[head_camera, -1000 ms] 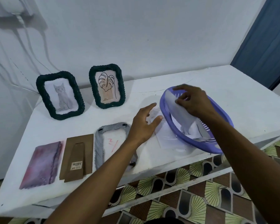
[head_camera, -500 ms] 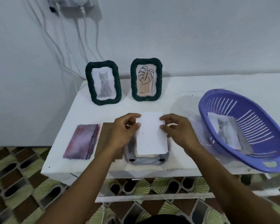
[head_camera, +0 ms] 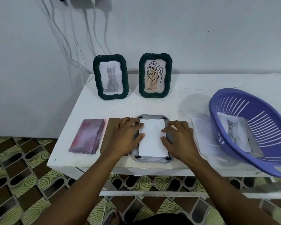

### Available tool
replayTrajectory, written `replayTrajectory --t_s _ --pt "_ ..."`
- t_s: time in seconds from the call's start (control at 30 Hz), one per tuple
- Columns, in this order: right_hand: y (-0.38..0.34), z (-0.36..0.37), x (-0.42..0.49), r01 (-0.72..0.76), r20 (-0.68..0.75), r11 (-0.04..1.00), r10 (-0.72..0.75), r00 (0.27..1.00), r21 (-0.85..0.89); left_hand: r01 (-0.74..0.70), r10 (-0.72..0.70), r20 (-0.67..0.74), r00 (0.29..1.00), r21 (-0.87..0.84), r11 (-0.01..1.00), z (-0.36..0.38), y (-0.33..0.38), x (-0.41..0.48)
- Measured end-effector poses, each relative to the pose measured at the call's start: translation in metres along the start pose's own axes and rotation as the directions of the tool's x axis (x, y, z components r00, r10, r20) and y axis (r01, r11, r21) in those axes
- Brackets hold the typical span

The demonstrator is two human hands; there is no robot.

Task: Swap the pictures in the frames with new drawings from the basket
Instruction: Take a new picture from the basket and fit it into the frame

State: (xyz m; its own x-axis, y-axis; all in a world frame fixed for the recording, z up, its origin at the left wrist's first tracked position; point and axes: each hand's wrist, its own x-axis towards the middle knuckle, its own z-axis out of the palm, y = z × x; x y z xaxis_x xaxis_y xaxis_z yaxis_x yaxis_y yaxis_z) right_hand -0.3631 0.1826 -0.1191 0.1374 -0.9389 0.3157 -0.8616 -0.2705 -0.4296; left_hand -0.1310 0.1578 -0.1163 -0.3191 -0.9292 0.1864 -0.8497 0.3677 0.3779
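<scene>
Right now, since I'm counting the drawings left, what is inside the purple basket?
In the purple basket lies a cat drawing, face up against the slatted wall, a grey sheet poking out beneath it. Anything else under the drawing is covered.

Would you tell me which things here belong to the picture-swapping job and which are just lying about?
Job: grey frame, lying face down; white sheet, pressed onto it by the left hand and right hand; brown backing board; purple basket with a cat drawing; green cat frame; green leaf frame.
Lying about: wall cables; loose paper by the basket; purple painted sheet, perhaps a removed picture.
</scene>
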Motion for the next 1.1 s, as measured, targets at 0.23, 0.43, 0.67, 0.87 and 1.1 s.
replayTrajectory --t_s 0.23,0.43,0.67,0.87,1.1 --pt "0.006 0.005 -0.005 -0.008 -0.009 0.993 0.009 1.0 0.117 0.019 -0.02 -0.033 0.999 -0.042 0.999 0.005 -0.003 -0.004" --pt "0.004 0.003 -0.005 -0.007 -0.02 0.988 0.01 1.0 0.154 0.015 -0.019 -0.042 0.999 -0.08 0.997 0.005 -0.003 -0.004" --pt "0.009 0.001 -0.005 0.004 -0.084 0.956 0.022 0.996 0.295 0.068 -0.089 -0.157 0.984 -0.133 0.989 -0.018 -0.001 -0.014" --pt "0.007 0.0 -0.003 0.019 -0.148 0.947 0.031 0.989 0.322 0.27 -0.257 -0.123 0.958 0.095 0.958 -0.023 -0.026 -0.045" --pt "0.004 -0.001 -0.004 0.015 -0.14 0.947 0.031 0.99 0.32 0.363 -0.37 -0.164 0.915 -0.069 0.929 -0.021 -0.022 -0.051"
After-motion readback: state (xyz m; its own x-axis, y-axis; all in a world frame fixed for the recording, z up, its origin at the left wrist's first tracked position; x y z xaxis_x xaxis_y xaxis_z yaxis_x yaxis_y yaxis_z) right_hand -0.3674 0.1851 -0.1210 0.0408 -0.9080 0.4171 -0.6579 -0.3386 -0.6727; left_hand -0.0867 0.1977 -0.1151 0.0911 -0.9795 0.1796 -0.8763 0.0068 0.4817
